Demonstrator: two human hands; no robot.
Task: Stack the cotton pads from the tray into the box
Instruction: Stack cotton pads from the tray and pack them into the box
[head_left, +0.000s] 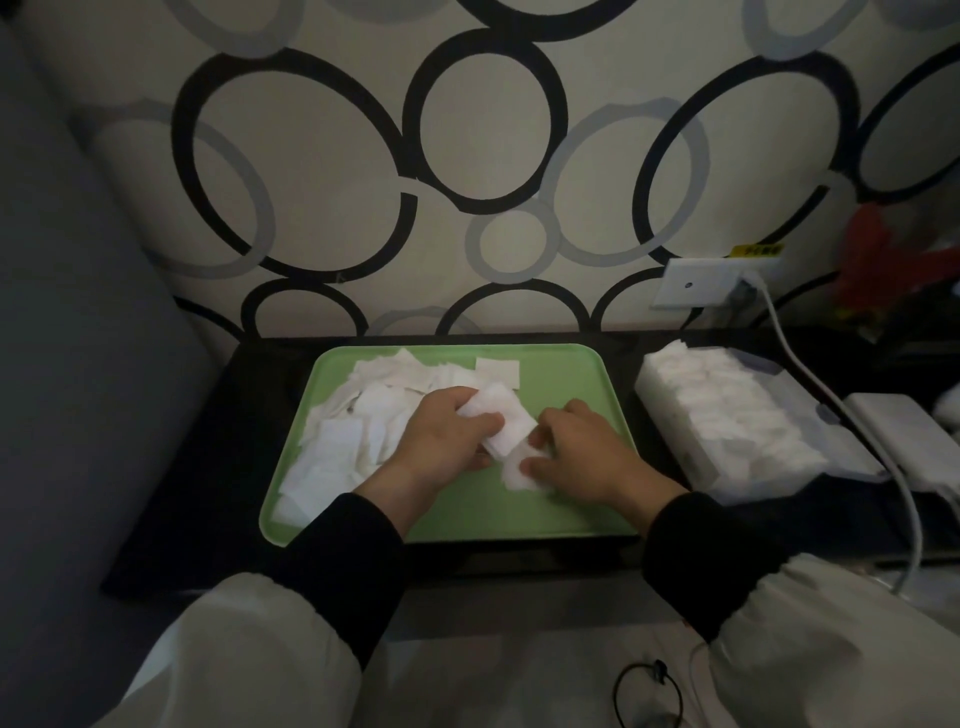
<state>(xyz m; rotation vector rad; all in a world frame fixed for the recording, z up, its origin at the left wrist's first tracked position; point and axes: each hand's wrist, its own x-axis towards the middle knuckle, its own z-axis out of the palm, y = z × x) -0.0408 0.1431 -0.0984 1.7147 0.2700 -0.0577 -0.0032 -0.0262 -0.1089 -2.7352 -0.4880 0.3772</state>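
**Both hands on pads over the green tray**

The light is dim. The left hand (441, 436) covers part of the small stack of pads (498, 413) it grips, so the number in the stack cannot be counted. The right hand (587, 457) curls its fingers and thumb onto one more pad (519, 470), whose lower edge lies on the tray (467, 514). Both hands are over the tray's middle.

The tray is smooth pale green plastic, rectangular with rounded corners and a low raised rim. The loose cotton pads (343, 436) are thin, soft white squares, heaped and overlapping across the tray's left half and far edge.

Just right of the tray stands the box (737, 415). Its clear walls are hard to trace, and it is packed with rows of white pads on edge. A white cable (810, 374) crosses behind it from a wall socket (696, 283). Further right, a red object (878, 260) is too blurred to identify. Under the tray lies a dark table (197, 467).
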